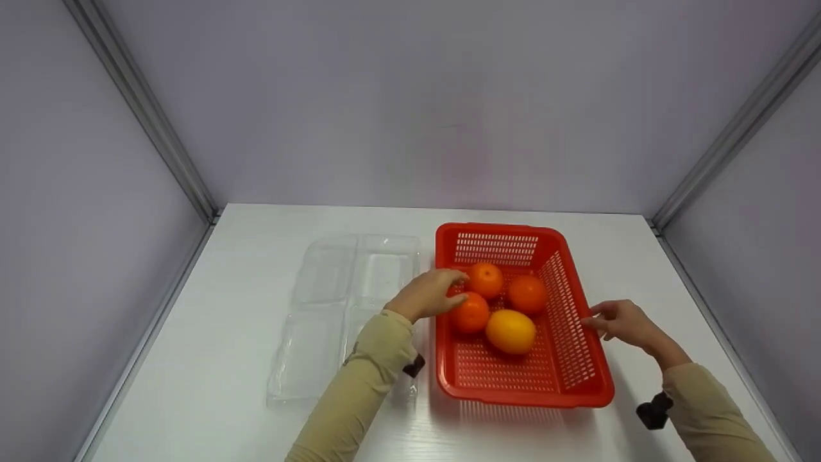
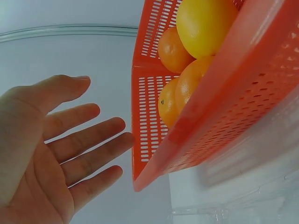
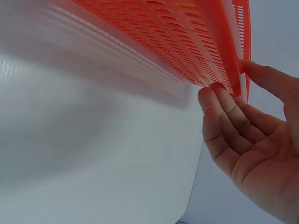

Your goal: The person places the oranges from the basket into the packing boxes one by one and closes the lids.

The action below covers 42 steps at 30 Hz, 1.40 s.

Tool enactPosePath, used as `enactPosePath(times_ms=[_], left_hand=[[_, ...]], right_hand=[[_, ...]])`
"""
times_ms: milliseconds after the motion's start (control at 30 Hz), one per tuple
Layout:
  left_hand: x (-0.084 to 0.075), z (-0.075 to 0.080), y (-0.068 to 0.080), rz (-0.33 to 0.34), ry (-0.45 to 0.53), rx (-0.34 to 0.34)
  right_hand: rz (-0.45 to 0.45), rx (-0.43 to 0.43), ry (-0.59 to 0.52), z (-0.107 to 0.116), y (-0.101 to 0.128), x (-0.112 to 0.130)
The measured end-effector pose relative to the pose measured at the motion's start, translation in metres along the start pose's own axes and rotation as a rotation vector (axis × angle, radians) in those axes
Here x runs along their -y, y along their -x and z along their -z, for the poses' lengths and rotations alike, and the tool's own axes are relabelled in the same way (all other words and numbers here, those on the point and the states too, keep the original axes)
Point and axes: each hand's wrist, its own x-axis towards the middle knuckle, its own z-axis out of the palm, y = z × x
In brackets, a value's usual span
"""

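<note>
The red slotted plastic basket (image 1: 526,399) stands on the white surface (image 1: 192,359), holding three oranges (image 1: 527,294) and one yellow oval fruit (image 1: 510,332). The right hand (image 1: 625,324) pinches its right rim between thumb and fingers. The left hand (image 1: 426,294) has its fingers released and spread near the left rim (contact cannot be confirmed). Lifting by one side would likely tilt the basket, rolling the loose fruit. A lowered left sleeve (image 1: 365,372) could shift the clear compartment tray (image 1: 321,359) beneath.
</note>
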Motion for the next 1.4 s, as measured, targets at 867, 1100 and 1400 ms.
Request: enactPosePath(times_ms=[867, 1100, 1400], left_hand=[[0.003, -0.015, -0.022, 0.081, 0.159, 0.022], [0.001, -0.018, -0.028, 0.118, 0.163, 0.015], [-0.009, -0.025, -0.041, 0.16, 0.099, 0.044]], right_hand=[[-0.071, 0.062, -0.217, -0.001, 0.001, -0.004], [-0.087, 0.061, -0.206, 0.001, -0.001, -0.001], [-0.104, 0.058, -0.218, 0.003, 0.0, -0.003]])
